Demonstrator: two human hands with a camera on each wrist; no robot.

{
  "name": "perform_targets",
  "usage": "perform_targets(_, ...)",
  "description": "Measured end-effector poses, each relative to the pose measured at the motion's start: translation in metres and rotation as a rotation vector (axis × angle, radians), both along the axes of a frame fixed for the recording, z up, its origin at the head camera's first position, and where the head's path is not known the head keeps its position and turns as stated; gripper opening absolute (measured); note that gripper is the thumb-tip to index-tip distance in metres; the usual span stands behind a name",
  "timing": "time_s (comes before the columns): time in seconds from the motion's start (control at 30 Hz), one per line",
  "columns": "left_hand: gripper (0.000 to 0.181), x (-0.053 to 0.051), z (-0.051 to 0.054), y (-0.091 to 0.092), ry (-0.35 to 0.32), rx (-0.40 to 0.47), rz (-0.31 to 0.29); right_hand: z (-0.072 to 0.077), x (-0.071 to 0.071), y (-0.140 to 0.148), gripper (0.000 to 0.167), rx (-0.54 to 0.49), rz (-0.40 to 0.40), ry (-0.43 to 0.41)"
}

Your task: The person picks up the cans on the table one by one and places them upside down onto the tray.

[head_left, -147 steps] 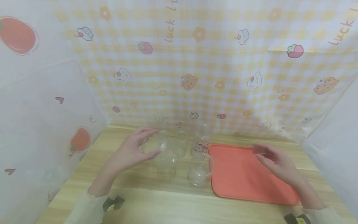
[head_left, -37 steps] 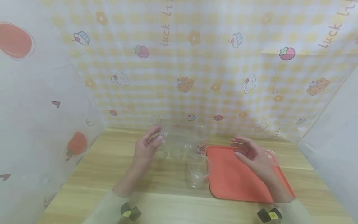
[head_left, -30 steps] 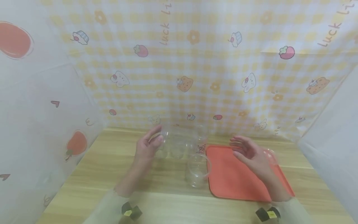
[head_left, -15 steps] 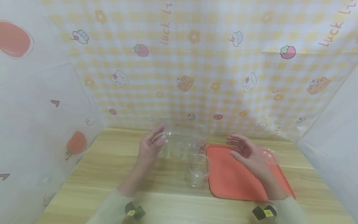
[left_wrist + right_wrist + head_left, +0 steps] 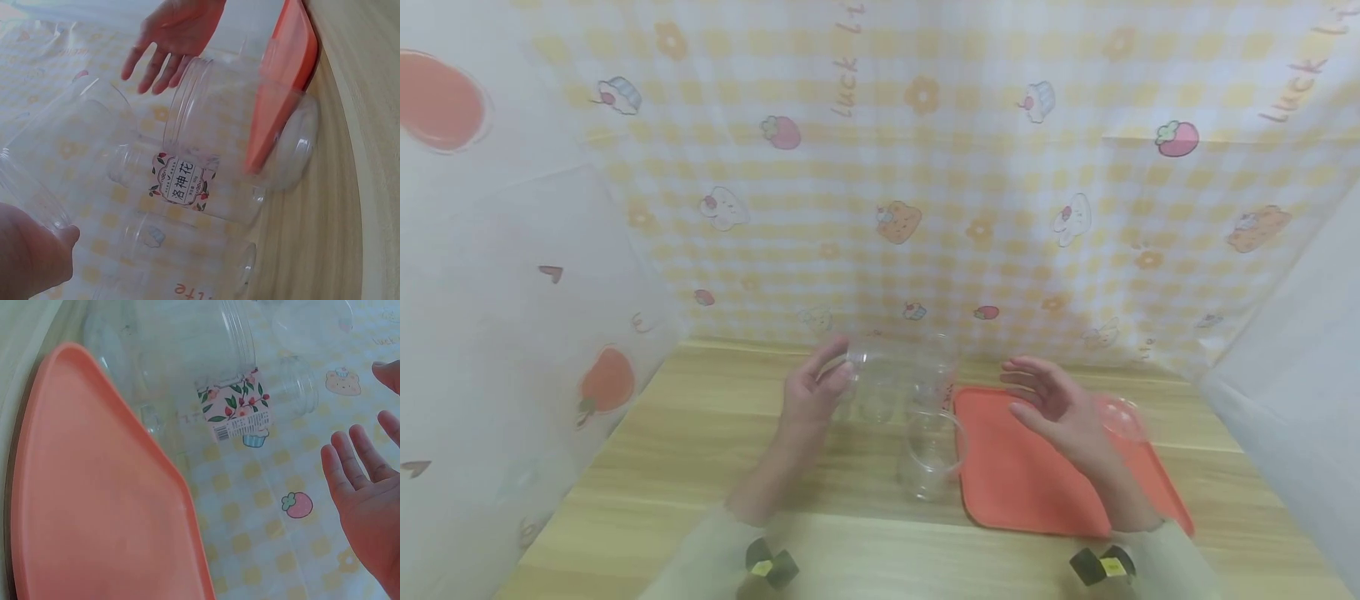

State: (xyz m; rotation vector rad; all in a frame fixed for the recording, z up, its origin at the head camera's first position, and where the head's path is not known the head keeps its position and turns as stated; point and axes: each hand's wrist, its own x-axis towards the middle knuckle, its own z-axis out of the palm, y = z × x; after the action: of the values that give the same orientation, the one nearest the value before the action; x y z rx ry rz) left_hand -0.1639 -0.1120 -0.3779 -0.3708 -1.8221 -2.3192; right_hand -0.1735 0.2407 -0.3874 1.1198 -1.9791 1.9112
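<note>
- Gripping a tilted clear jar [image 5: 72, 140] by one end: the left hand [image 5: 812, 396].
- Right of that grip, past a gap: the right hand [image 5: 1063, 412], fingers extended, near the edge of the tray [image 5: 1007, 475].

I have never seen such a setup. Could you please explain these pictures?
No machine here: a person works with two bare hands. One camera sits on the head, giving the wide picture; one on each wrist gives a close view. On the pale wood-grained table stand a wide transparent jar, a transparent jar with a flowery label and a narrower transparent jar. Beside them is a red-orange rectangular tray; a rounded clear object at its far corner is hard to identify. The left hand grips another transparent jar, sideways. The right hand holds nothing.
</note>
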Motion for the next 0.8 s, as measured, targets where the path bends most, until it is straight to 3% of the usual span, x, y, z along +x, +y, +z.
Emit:
perform_targets(0.17,0.057,0.001,-0.001,0.003,0.003,-0.007,-0.002,0.0,-0.001,-0.004,0.061,0.0,0.005,-0.002)
perform_targets(0.53,0.055,0.001,-0.002,0.005,0.0,0.086,-0.042,0.003,-0.003,-0.013,0.062,0.033,0.004,-0.015)
perform_targets(0.8,0.056,0.001,-0.004,0.009,-0.013,0.054,-0.038,0.004,-0.004,-0.018,0.062,0.004,0.046,0.03)
